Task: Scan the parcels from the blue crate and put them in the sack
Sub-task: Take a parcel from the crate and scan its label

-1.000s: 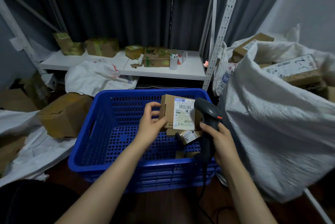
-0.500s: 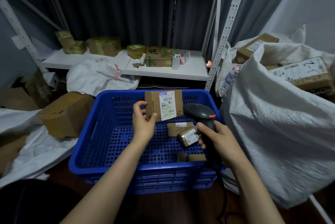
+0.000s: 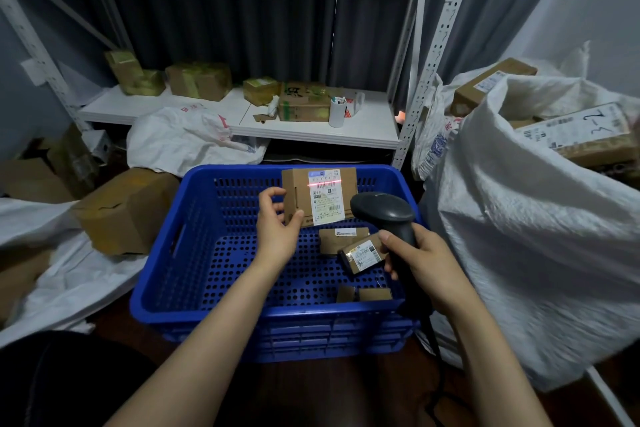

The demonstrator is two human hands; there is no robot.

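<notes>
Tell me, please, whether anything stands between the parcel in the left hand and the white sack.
The scanner, gripped by the right hand, sits just right of the parcel the left hand holds, on the straight line to the sack. Lifted over it, the way looks free.

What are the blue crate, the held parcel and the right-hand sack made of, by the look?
Blue crate: moulded plastic, likely; glossy, perforated walls and floor.
Held parcel: brown matte cardboard, folded flaps, white paper label.
Sack: white woven plastic fabric, probably; crinkled, faint weave sheen.
</notes>
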